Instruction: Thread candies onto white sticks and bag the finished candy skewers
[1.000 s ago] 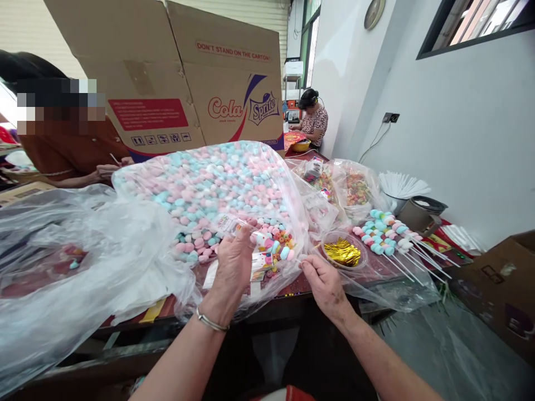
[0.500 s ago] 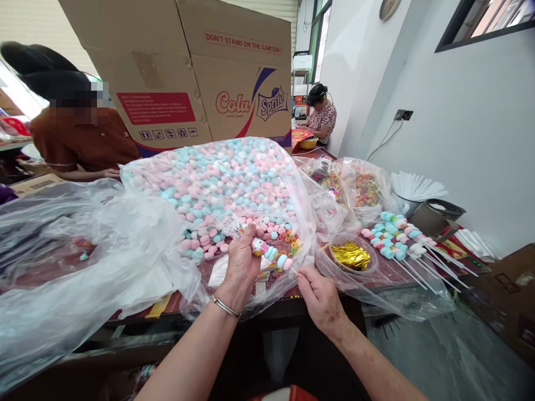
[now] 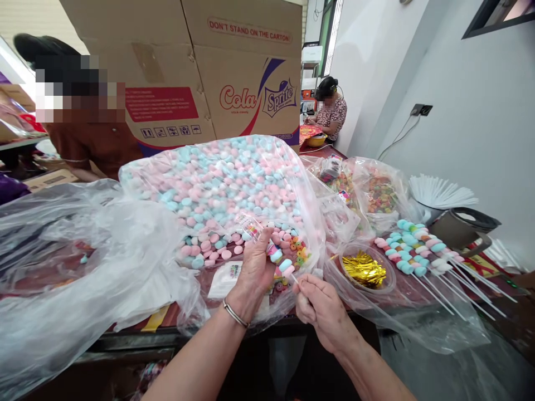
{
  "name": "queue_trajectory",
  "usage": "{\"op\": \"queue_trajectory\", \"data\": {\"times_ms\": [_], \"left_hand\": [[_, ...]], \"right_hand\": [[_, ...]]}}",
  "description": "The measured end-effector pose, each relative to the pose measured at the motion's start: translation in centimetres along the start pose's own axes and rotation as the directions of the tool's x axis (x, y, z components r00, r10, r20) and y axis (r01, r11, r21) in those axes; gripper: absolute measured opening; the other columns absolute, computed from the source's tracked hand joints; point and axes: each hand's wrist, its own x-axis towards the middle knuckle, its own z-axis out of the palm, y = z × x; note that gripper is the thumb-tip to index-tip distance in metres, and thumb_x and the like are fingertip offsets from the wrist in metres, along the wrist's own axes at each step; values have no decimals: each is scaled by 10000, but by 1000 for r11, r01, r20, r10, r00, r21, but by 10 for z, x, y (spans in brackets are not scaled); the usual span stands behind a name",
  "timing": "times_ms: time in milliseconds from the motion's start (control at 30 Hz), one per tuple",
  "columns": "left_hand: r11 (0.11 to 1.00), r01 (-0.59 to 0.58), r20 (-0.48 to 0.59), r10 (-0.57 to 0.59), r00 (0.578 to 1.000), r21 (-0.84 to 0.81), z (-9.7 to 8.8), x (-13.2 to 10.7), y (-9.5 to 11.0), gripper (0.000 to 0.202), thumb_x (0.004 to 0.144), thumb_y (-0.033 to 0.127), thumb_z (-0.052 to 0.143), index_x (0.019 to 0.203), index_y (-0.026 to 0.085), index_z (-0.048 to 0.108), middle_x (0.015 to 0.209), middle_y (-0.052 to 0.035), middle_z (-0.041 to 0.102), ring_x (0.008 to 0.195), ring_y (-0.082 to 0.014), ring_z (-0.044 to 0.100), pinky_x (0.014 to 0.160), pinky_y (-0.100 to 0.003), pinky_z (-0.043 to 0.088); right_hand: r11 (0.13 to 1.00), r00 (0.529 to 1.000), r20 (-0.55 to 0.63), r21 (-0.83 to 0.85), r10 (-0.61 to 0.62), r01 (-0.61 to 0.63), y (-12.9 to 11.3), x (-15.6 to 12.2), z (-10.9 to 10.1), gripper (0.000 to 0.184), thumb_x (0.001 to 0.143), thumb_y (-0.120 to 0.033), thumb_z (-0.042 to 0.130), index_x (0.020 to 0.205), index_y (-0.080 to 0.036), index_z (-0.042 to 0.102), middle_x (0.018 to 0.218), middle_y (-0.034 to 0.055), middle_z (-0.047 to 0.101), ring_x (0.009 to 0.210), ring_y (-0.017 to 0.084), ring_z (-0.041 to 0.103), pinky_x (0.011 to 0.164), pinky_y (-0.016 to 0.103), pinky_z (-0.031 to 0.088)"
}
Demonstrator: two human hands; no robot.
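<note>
My left hand, with a metal bangle on the wrist, is closed on a marshmallow skewer of pink, blue and white pieces, together with a small clear wrapper. My right hand pinches the white stick end of that skewer. Both hands are over the near edge of a large clear bag of pink and blue marshmallows. Loose marshmallows and coloured ring candies lie just beyond my fingers.
Finished skewers lie in a pile at right, beside a clear tub of gold twist ties and bags of candy. White sticks fan out behind. A cardboard carton stands at the back. Crumpled plastic fills the left. Two other people sit beyond.
The view has shifted slightly, so everything sits further right. My right hand has moved up closer to my left hand, and the skewer's marshmallows now show between them.
</note>
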Motion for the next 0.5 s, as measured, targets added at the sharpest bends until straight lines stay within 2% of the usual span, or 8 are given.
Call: {"op": "queue_trajectory", "data": {"times_ms": [67, 133, 200, 233, 300, 367, 433, 500], "left_hand": [[999, 43, 47, -44, 998, 33, 2, -1, -5, 219, 718, 298, 761, 736, 148, 601, 618, 20, 606, 539, -114, 594, 528, -235, 496], [997, 50, 80, -54, 995, 62, 3, -2, -8, 194, 740, 282, 749, 783, 152, 613, 654, 13, 621, 612, -130, 627, 599, -253, 519], [998, 16, 99, -23, 995, 68, 3, 0, -6, 195, 758, 294, 738, 823, 154, 618, 713, -6, 649, 687, -148, 651, 665, -274, 534], [998, -2, 104, -5, 995, 65, 3, 2, -4, 206, 769, 317, 726, 841, 154, 621, 749, -20, 664, 718, -159, 658, 678, -285, 539], [998, -16, 95, 11, 995, 55, 3, 8, 4, 251, 787, 382, 696, 858, 151, 627, 808, -52, 687, 748, -186, 668, 665, -309, 548], [998, 10, 53, -13, 999, 57, 3, 13, 13, 309, 783, 437, 674, 855, 139, 636, 816, -78, 698, 745, -215, 677, 626, -327, 553], [997, 10, -18, -9, 1000, 70, 6, 17, 21, 328, 749, 436, 698, 842, 126, 641, 803, -87, 706, 716, -223, 684, 619, -337, 556], [992, -38, -94, 49, 994, 117, 10, 20, 24, 304, 703, 387, 748, 802, 121, 639, 756, -78, 706, 668, -214, 685, 605, -324, 553]], "right_hand": [[989, 998, -27, -140, -48, 44, 1, 3, 0, 260, 895, -417, 455, 768, -200, 520, 446, -87, 332, 406, 87, 267, 426, 230, 230], [909, 978, -96, -396, -184, 132, 2, 7, -4, 246, 874, -415, 486, 761, -202, 534, 515, -47, 419, 470, 110, 361, 466, 244, 282], [822, 951, -131, -545, -279, 166, 1, 9, -8, 245, 877, -414, 477, 757, -206, 531, 550, -32, 443, 502, 120, 398, 494, 250, 310], [820, 951, -136, -549, -276, 160, -1, 10, -10, 264, 893, -422, 447, 754, -209, 520, 536, -38, 430, 487, 118, 392, 484, 247, 308], [871, 972, -120, -476, -202, 122, -6, 11, -13, 319, 926, -446, 374, 740, -214, 487, 478, -64, 377, 420, 105, 354, 431, 234, 281], [904, 988, -81, -418, -135, 89, -12, 12, -14, 350, 941, -457, 336, 731, -213, 472, 442, -79, 356, 381, 96, 339, 403, 223, 270], [883, 991, -41, -460, -126, 93, -16, 13, -13, 337, 947, -434, 338, 746, -207, 484, 439, -79, 379, 386, 96, 370, 419, 214, 303], [808, 986, -11, -574, -168, 132, -16, 15, -12, 299, 949, -384, 354, 767, -201, 505, 452, -72, 411, 410, 100, 412, 446, 208, 334]]}}
